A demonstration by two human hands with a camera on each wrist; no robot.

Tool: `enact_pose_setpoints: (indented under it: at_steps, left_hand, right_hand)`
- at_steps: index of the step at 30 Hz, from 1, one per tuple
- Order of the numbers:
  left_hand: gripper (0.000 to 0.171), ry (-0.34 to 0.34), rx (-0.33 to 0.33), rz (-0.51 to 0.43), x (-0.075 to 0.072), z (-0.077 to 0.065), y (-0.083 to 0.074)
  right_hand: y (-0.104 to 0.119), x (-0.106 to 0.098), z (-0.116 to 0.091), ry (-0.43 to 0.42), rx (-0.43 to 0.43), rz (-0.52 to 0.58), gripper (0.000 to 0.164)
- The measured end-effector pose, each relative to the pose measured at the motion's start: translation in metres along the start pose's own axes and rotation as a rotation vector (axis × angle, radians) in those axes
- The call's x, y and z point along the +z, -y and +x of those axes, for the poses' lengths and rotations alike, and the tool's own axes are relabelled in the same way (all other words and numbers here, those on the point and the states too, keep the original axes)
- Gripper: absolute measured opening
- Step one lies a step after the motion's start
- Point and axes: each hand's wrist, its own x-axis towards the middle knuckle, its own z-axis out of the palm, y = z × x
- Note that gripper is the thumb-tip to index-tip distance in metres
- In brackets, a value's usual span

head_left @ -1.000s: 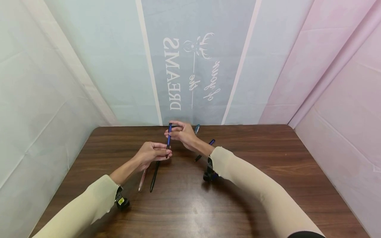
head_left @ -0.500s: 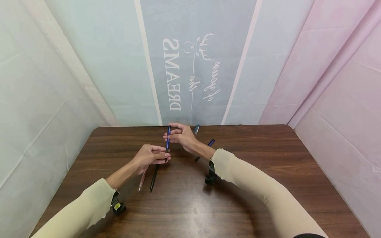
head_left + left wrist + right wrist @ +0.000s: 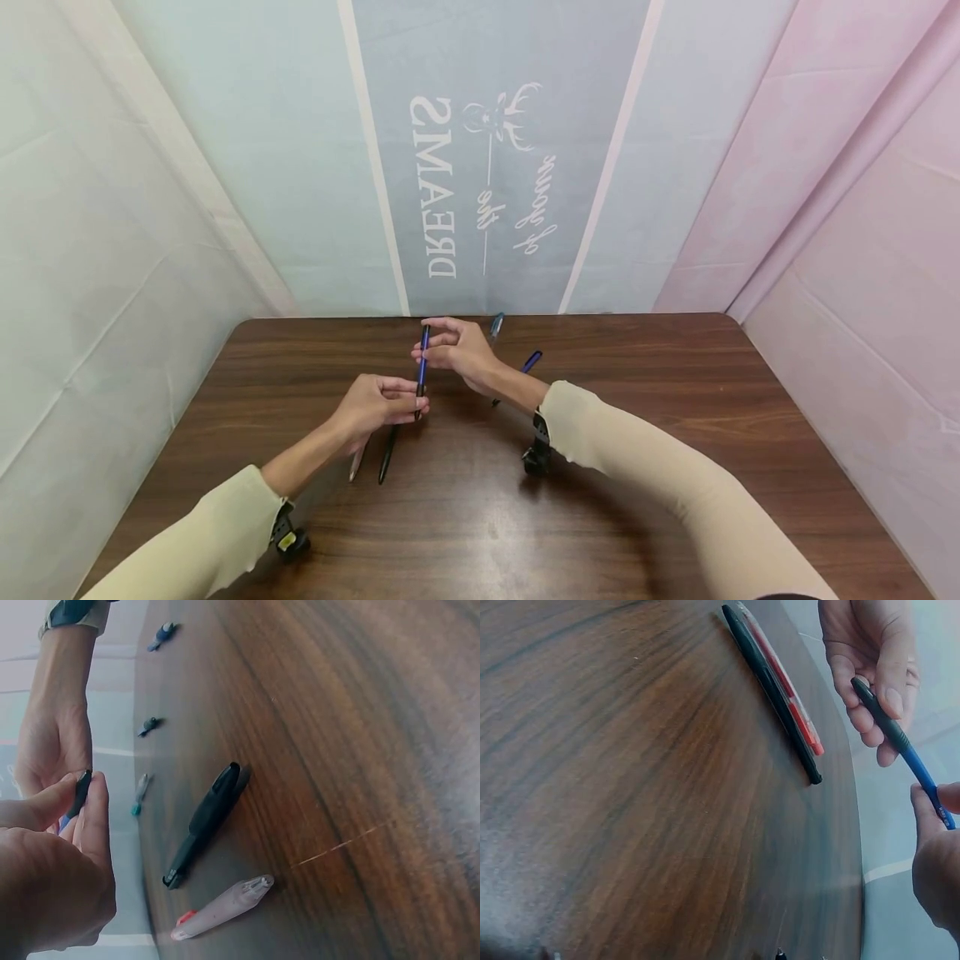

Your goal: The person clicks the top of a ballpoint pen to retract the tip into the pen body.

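Note:
Both hands hold a blue pen with a black grip (image 3: pixel 423 360), raised over the table and nearly upright in the head view. The left hand (image 3: pixel 375 407) pinches its black tip end between thumb and fingers. Near the other end, the right hand (image 3: pixel 467 352) pinches the blue barrel, with a fingertip at the pen's top. The right wrist view shows the pen's black grip (image 3: pixel 883 720) against the left fingers. Beneath the left hand lie a black pen (image 3: pixel 206 825) and a clear pen with red parts (image 3: pixel 225 907), side by side, partly hidden in the head view.
Past the right hand lie a teal-capped clear pen (image 3: pixel 497 326) and another blue pen (image 3: pixel 532 362), partly behind the forearm. The left wrist view shows a further blue pen (image 3: pixel 161 636). A printed cloth (image 3: pixel 480 167) stands along the back edge of the brown wooden table (image 3: pixel 480 533).
Both hands have drifted slightly down in the head view, toward the person, carrying the pen along. Their hold on it looks the same. The pens on the table have stayed put.

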Motion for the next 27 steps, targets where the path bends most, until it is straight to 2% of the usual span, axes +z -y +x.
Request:
enact_pose_setpoints:
  at_steps: [12,22,27]
  left_hand:
    - [0.031,-0.038,0.010,0.103,0.006,-0.011,0.007]
    - [0.036,-0.101,0.010,0.243,0.016,-0.020,0.013]
    - [0.035,-0.100,0.038,0.370,0.016,-0.026,0.017]
  right_hand:
    - [-0.008,-0.001,-0.011,0.034,-0.004,-0.054,0.059]
    - [-0.016,-0.002,-0.019,0.071,0.028,-0.091,0.061]
    - [-0.022,-0.001,-0.023,0.088,0.047,-0.118,0.062]
